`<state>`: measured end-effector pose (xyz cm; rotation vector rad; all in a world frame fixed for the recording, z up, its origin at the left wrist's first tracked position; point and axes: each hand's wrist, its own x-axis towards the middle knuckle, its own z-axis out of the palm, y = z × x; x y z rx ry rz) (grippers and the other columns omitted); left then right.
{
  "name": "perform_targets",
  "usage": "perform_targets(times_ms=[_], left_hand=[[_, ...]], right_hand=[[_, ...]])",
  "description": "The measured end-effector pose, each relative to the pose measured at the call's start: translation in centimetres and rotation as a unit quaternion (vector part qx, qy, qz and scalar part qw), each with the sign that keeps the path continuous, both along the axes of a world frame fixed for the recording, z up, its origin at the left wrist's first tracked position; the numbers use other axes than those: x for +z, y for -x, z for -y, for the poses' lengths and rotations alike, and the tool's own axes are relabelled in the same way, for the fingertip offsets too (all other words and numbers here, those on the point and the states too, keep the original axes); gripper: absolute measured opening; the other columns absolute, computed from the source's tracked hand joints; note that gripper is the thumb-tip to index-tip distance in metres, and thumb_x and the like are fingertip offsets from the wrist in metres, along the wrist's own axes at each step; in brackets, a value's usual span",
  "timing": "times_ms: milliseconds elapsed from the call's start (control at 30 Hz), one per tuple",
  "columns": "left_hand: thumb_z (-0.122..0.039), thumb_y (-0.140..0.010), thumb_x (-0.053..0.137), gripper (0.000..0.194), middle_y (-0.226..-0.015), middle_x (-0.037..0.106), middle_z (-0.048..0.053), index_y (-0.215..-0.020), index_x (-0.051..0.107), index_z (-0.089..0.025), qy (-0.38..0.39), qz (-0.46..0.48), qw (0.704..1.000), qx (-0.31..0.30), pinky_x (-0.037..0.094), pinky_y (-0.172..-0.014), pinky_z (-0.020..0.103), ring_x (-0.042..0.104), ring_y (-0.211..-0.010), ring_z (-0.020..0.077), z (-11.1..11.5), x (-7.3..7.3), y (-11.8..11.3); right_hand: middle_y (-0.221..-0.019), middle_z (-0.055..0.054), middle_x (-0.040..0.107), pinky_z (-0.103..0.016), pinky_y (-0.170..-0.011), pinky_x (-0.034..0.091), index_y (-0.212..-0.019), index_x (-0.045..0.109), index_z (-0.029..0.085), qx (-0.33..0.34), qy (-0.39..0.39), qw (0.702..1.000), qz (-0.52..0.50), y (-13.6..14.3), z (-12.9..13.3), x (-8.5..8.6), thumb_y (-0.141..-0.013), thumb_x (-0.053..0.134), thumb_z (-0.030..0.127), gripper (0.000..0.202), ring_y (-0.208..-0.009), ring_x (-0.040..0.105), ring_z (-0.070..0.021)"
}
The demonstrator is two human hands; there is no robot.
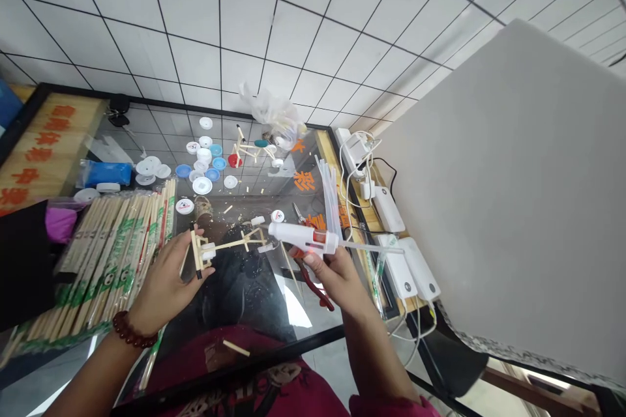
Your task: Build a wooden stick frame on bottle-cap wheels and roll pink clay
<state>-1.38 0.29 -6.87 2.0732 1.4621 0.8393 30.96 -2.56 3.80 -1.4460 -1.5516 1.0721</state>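
My left hand [169,280] pinches the near end of a small frame made of wooden sticks [229,244], by a crosspiece with dark ends. A white block sits inside that end, and white pieces are at the frame's far end. My right hand [337,277] is wrapped round a white glue gun [300,236], whose nozzle points left toward the far end of the frame. A clear glue stick [372,247] sticks out of its back. Red-handled pliers [315,283] lie on the glass tabletop [235,313] beneath my right hand.
Wrapped chopsticks [107,260] lie at the left. Bottle caps [203,166], a second stick model [252,151] and a plastic bag [276,117] are farther back. Loose glue sticks [330,192] and white power banks [396,267] with cables line the right side.
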Motion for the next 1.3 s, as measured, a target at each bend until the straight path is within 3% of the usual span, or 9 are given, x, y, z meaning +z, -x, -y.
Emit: perform_targets(times_ms=[133,233,367,567,800,933,1033,1133,1300], left_hand=[[-0.044,-0.093,0.068,0.064,-0.139,0.066,0.014,-0.15,0.045,-0.026,0.003,0.001,1.0,-0.005,0.049,-0.114,0.054,0.062,-0.133,0.0357,0.0,0.0,0.1],[-0.043,-0.093,0.069,0.067,-0.139,0.065,0.015,-0.152,0.042,-0.027,0.0,0.0,1.0,-0.009,0.049,-0.114,0.057,0.061,-0.133,0.0365,-0.1,0.1,0.2],[-0.042,-0.093,0.07,0.071,-0.139,0.065,0.014,-0.154,0.039,-0.027,-0.01,-0.009,1.0,-0.014,0.049,-0.113,0.058,0.062,-0.133,0.0361,-0.3,0.3,0.2],[-0.045,-0.092,0.069,0.074,-0.14,0.067,0.015,-0.156,0.038,-0.024,-0.011,-0.015,1.0,0.002,0.051,-0.113,0.057,0.063,-0.132,0.0363,-0.3,0.4,0.1],[-0.043,-0.092,0.07,0.075,-0.137,0.069,0.014,-0.158,0.038,-0.026,0.005,-0.01,1.0,0.0,0.053,-0.111,0.055,0.067,-0.128,0.0355,0.0,0.3,0.2],[-0.041,-0.093,0.069,0.073,-0.14,0.067,0.013,-0.158,0.038,-0.029,0.018,0.0,1.0,0.001,0.053,-0.112,0.055,0.065,-0.131,0.0354,0.3,0.2,0.2],[-0.041,-0.093,0.069,0.072,-0.141,0.067,0.011,-0.158,0.038,-0.032,0.01,0.007,1.0,0.003,0.053,-0.113,0.056,0.065,-0.132,0.0347,0.6,-0.1,0.1],[-0.042,-0.093,0.069,0.079,-0.138,0.071,0.007,-0.161,0.031,-0.036,0.006,0.003,1.0,0.013,0.049,-0.116,0.06,0.065,-0.131,0.0347,1.0,-0.2,-0.2],[-0.047,-0.094,0.064,0.073,-0.135,0.073,0.002,-0.16,0.033,-0.044,0.035,0.007,0.999,0.036,0.054,-0.112,0.06,0.064,-0.132,0.0356,1.5,0.0,-0.5]], right_hand=[[-0.105,-0.007,0.079,-0.038,-0.092,0.058,-0.111,0.074,0.021,-0.052,0.001,0.998,-0.046,-0.7,-3.0,-0.9,-0.095,0.067,0.056,0.039,-0.1,0.073,-0.0243],[-0.114,-0.009,0.078,-0.043,-0.102,0.054,-0.118,0.073,0.019,-0.066,-0.049,0.996,0.013,-2.0,-6.4,-2.3,-0.096,0.063,0.051,0.04,-0.109,0.071,-0.0267],[-0.114,-0.012,0.076,-0.041,-0.096,0.055,-0.115,0.073,0.014,-0.085,-0.086,0.987,0.104,-3.6,-10.3,-4.8,-0.092,0.061,0.042,0.038,-0.104,0.071,-0.0277],[-0.122,-0.015,0.075,-0.042,-0.098,0.054,-0.116,0.071,0.012,-0.09,-0.058,0.984,0.144,-4.3,-12.1,-7.7,-0.092,0.058,0.037,0.037,-0.107,0.071,-0.0286],[-0.115,-0.018,0.075,-0.05,-0.099,0.052,-0.118,0.067,0.012,-0.086,-0.028,0.974,0.207,-5.1,-10.9,-8.4,-0.085,0.07,0.035,0.04,-0.107,0.069,-0.0333],[-0.129,-0.023,0.068,-0.061,-0.104,0.047,-0.129,0.059,0.013,-0.131,-0.07,0.925,0.349,-5.1,-7.5,-7.8,-0.083,0.075,0.039,0.055,-0.12,0.062,-0.0406],[-0.134,-0.023,0.064,-0.065,-0.104,0.046,-0.14,0.053,0.016,-0.17,-0.129,0.91,0.355,-4.2,-4.3,-7.0,-0.091,0.068,0.046,0.059,-0.127,0.058,-0.042],[-0.138,-0.021,0.062,-0.063,-0.107,0.046,-0.145,0.051,0.02,-0.175,-0.176,0.916,0.313,-2.6,-2.1,-6.3,-0.097,0.063,0.046,0.056,-0.13,0.058,-0.0383],[-0.139,-0.015,0.063,-0.055,-0.106,0.052,-0.147,0.052,0.028,-0.099,-0.137,0.955,0.245,-0.2,-1.3,-6.5,-0.096,0.068,0.037,0.054,-0.129,0.06,-0.0332]])
